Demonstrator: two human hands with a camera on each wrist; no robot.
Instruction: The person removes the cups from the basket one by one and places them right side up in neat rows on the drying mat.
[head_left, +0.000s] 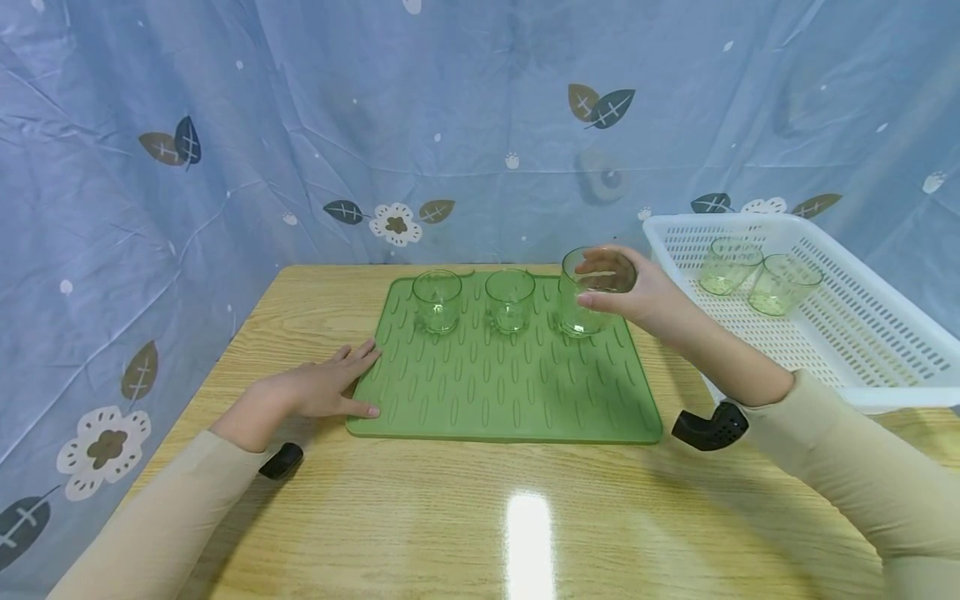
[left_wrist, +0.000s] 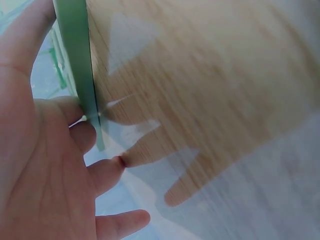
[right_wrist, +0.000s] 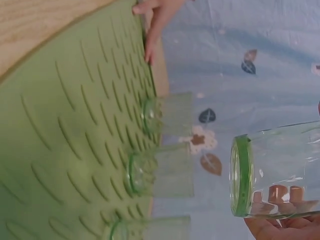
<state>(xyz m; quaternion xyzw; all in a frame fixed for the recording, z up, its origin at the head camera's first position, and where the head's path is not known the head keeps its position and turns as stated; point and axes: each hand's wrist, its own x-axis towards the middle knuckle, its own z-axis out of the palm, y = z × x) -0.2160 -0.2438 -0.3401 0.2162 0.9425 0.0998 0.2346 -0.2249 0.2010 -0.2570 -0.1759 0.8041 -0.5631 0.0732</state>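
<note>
A green ridged drying mat [head_left: 495, 392] lies on the wooden table. My left hand [head_left: 315, 387] rests at its left edge, fingers spread, with thumb and fingertips touching the rim. My right hand [head_left: 652, 296] grips a clear green-tinted drinking glass [right_wrist: 280, 167] around its side, thumb in front and fingers behind. That glass is held over the mat's back right part. Along the back of the mat stand a left glass [head_left: 437, 302], a middle glass [head_left: 510, 302] and a third glass [right_wrist: 152, 230], which the held one overlaps in the head view.
To the right is a white plastic basket [head_left: 892, 333] with slotted walls. Two similar glasses, one on the left [head_left: 729, 267] and one on the right [head_left: 784, 285], are inside it. A blue patterned curtain [head_left: 480, 125] hangs behind and at the left of the table [head_left: 420, 517].
</note>
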